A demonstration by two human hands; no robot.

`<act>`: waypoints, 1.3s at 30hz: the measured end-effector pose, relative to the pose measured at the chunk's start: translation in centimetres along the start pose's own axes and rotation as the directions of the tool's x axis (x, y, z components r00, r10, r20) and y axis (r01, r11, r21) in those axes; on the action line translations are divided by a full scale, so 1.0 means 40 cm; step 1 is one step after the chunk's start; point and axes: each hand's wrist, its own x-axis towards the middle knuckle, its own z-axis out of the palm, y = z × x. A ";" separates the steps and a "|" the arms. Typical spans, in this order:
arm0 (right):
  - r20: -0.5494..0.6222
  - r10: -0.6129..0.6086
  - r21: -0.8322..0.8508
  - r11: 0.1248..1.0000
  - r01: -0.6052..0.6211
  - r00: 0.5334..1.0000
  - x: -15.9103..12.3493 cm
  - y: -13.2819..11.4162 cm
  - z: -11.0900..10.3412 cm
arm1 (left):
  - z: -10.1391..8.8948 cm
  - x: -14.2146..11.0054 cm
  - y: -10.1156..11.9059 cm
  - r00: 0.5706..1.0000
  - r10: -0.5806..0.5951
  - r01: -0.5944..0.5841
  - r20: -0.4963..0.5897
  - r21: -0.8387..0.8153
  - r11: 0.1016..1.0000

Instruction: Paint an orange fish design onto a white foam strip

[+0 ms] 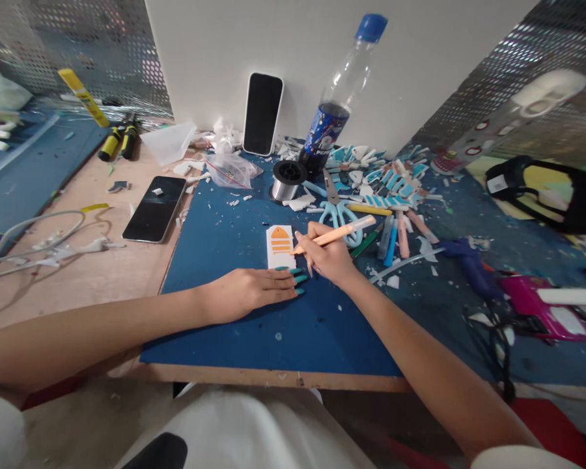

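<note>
A small white card (pixel 280 259) lies on the blue mat, bearing an orange fish-like drawing (pixel 280 238) made of a rounded head and stripes. My right hand (pixel 328 255) is closed around an orange marker (pixel 344 232), its tip touching the card near the lowest stripe. Flat across the card's lower edge rests my left hand (pixel 249 292), fingers stretched out together, with teal nails over the card. Blue-handled scissors (pixel 339 212) lie just beyond my right hand.
A cola bottle (pixel 325 130), wire spool (pixel 288 182) and propped phone (pixel 262 114) stand at the back. Scraps and cut pieces (pixel 390 182) are heaped behind. A second phone (pixel 155 210) lies left; a glue gun (pixel 471 267) and pink object (pixel 542 306) are right.
</note>
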 end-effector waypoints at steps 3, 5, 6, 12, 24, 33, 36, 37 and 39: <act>-0.035 -0.013 0.040 0.999 0.015 0.999 0.000 0.002 0.008 | -0.003 0.001 0.000 1.000 0.014 -0.014 -0.007 0.010 1.000; -0.019 -0.025 0.050 0.998 0.026 1.000 0.002 0.001 0.018 | -0.005 0.002 0.000 1.000 0.018 -0.018 -0.008 0.020 1.000; -0.002 -0.031 0.052 0.998 0.031 1.000 0.004 0.000 0.023 | -0.005 0.002 0.000 1.000 0.017 -0.016 -0.006 0.025 1.000; 0.059 -0.065 0.029 0.998 0.064 0.996 0.010 -0.002 0.040 | 0.002 0.000 -0.001 1.000 -0.001 0.001 0.007 0.055 0.998; 0.062 -0.060 -0.021 0.998 0.061 0.996 0.008 0.006 0.038 | 0.007 0.000 -0.003 1.000 0.002 -0.002 -0.008 0.051 0.999; 0.049 -0.083 -0.046 0.995 0.086 0.995 0.009 0.011 0.030 | 0.005 0.000 -0.002 1.000 0.005 -0.005 -0.004 0.063 0.998; 0.043 -0.088 -0.037 0.995 0.089 0.995 0.008 0.010 0.029 | 0.004 0.000 -0.002 1.000 0.005 -0.005 -0.004 0.055 0.998; 0.037 -0.086 -0.027 0.996 0.087 0.996 0.007 0.009 0.029 | 0.003 0.000 -0.002 1.000 0.006 -0.006 -0.004 0.050 0.999; 0.030 -0.074 -0.005 0.997 0.074 0.997 0.005 0.006 0.032 | 0.003 0.000 -0.002 1.000 0.004 -0.004 0.001 0.036 0.999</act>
